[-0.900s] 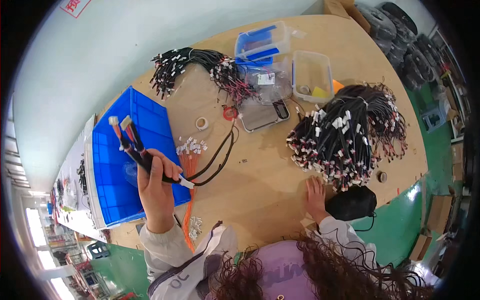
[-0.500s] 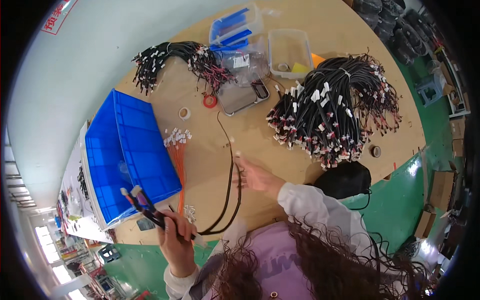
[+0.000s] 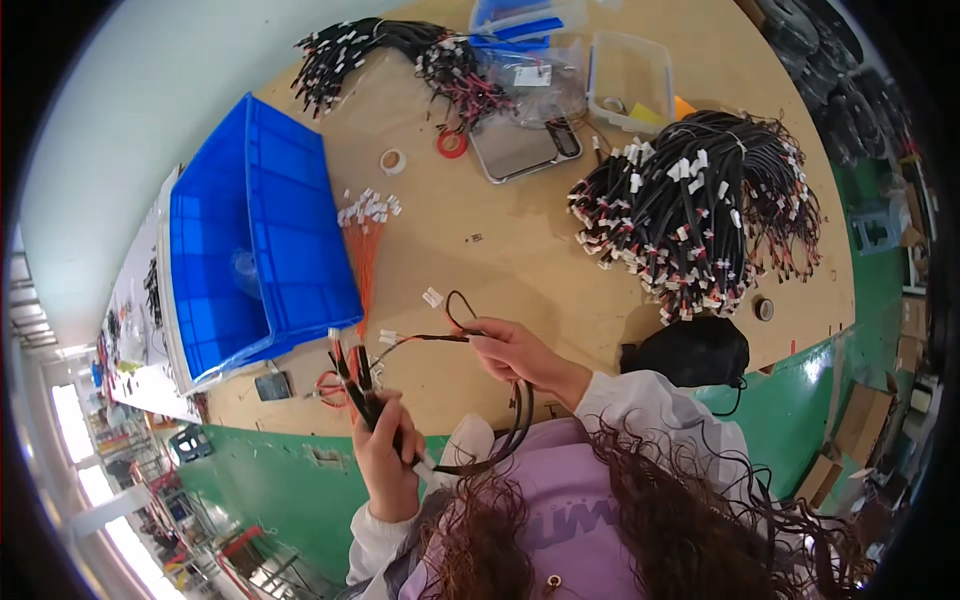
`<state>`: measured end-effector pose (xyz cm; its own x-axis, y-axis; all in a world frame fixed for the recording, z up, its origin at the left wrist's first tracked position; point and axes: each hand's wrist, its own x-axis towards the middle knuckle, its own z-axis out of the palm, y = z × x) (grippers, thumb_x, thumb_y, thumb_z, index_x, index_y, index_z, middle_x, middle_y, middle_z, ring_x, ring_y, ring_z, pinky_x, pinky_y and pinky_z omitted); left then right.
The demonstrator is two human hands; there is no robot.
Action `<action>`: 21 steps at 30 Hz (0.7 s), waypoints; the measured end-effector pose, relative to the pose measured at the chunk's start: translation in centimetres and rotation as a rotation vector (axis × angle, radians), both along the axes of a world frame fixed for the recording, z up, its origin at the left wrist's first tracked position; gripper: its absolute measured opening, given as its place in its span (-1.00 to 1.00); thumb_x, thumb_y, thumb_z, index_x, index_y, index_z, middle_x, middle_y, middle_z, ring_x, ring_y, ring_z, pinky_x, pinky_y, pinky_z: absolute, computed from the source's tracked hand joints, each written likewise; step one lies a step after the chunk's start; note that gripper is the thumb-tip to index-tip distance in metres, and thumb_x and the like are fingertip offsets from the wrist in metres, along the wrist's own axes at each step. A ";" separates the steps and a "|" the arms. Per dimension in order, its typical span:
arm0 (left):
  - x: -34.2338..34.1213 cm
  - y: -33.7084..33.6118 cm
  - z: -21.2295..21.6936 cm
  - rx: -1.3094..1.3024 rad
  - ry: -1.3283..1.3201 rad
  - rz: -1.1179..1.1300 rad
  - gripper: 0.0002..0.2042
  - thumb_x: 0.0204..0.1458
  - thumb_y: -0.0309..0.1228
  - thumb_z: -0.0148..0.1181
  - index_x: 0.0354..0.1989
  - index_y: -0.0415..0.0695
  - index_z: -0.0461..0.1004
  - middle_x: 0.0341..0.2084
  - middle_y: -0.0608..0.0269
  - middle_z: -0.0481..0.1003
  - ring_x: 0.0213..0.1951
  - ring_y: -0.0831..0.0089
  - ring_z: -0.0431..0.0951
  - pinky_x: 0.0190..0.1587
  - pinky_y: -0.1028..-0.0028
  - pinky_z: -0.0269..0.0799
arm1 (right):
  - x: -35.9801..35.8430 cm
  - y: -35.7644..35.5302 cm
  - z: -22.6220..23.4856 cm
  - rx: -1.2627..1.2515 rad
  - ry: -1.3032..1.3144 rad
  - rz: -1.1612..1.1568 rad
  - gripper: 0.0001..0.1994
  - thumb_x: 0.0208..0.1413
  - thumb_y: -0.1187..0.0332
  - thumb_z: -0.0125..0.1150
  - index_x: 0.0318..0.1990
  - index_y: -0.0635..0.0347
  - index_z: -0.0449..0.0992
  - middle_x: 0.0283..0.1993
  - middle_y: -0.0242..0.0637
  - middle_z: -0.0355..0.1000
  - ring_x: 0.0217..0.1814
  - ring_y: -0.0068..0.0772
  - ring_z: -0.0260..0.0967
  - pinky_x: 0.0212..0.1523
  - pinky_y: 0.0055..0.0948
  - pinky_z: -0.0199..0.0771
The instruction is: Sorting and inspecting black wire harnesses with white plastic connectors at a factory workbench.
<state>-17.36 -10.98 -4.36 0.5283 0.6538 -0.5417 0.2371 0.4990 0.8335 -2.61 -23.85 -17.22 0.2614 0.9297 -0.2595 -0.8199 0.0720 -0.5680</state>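
My left hand is closed around a small bunch of black cables. Their ends, with coloured wires and pale connectors, stick up above the fist. From its underside a black cable loops across in front of the body to my right hand. That hand pinches the cable near its other end, thumb on top. Thin leads run left out of the pinch, tipped with a white connector and a second white plug. Whether all the leads belong to one cable, I cannot tell.
A blue bin stands at the left beside orange wires with white plugs. A large black cable bundle lies at the right, another bundle at the back. A scale, tape rolls and a black bag are also there.
My right hand has moved nearer my body and closed on the cable, where its fingers were looser before. My left hand has shifted right and the ends it holds stand more upright. The view has shifted.
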 end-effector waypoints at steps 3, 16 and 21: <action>1.1 0.5 -0.5 0.032 -0.070 0.066 -0.86 0.19 -0.48 0.06 -0.12 -0.20 0.40 -0.32 0.23 0.50 -0.76 0.69 0.16 -0.65 0.60 0.17 | -0.6 -0.7 2.2 -0.043 -0.025 -0.028 -0.69 0.33 0.31 -0.04 0.16 0.14 0.36 -0.60 -0.64 0.02 -0.65 -0.79 -0.12 -0.65 -0.68 -0.12; 5.5 0.0 0.3 -0.019 -0.230 -0.120 -0.72 0.24 -0.32 0.07 0.00 -0.24 0.38 -0.25 0.15 0.54 -0.76 0.73 0.11 -0.65 0.62 0.16 | -1.3 -5.0 5.3 -0.060 -0.039 -0.168 -0.69 0.34 0.34 -0.10 0.17 0.17 0.31 -0.58 -0.61 -0.05 -0.63 -0.75 -0.17 -0.63 -0.67 -0.11; 7.7 -0.8 1.0 -0.088 -0.278 -0.221 -0.80 0.22 -0.34 0.10 -0.12 -0.20 0.43 -0.35 0.18 0.54 -0.78 0.73 0.12 -0.65 0.62 0.15 | -1.1 -6.3 6.6 -0.013 -0.090 -0.249 -0.68 0.33 0.29 -0.06 0.17 0.16 0.31 -0.60 -0.58 -0.06 -0.63 -0.74 -0.16 -0.63 -0.66 -0.11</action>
<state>-9.63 -11.75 -3.40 0.7865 0.4648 -0.4067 0.1172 0.5342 0.8372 -3.73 -30.20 -10.62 0.5041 0.8306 -0.2365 -0.7239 0.2570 -0.6402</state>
